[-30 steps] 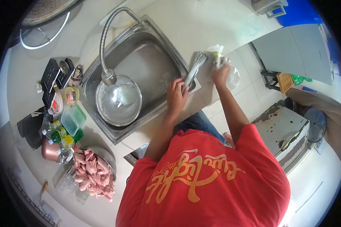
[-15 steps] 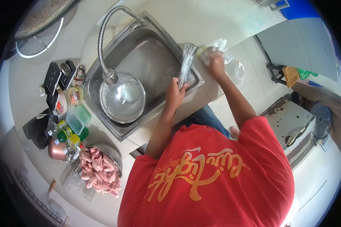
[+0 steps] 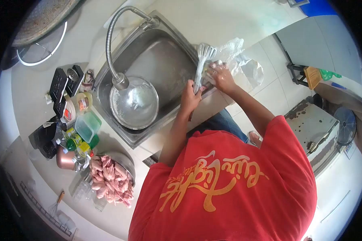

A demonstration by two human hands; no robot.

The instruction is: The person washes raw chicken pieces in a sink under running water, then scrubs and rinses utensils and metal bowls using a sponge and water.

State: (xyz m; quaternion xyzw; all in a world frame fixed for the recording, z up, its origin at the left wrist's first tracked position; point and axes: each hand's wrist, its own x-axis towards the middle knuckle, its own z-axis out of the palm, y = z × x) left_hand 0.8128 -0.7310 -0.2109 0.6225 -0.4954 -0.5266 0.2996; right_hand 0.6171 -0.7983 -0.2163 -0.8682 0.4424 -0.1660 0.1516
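Note:
My left hand is closed around the handle of a metal slotted turner, whose slotted head points away from me, above the sink's right rim. My right hand is curled beside the turner, with white suds on its fingers. A yellowish sponge shows in part between that hand and the turner; most of it is hidden. Behind my right hand lies a crumpled clear plastic bag. In the steel sink stands a round metal bowl under the flexible faucet.
Left of the sink stand a green plastic container, several bottles and black trays. A bowl heaped with raw chicken pieces is at the lower left. A rusty white cabinet stands on the right.
My right hand has moved down and left, closer to the turner. The turner's head has shifted slightly right and up. The view has shifted a little.

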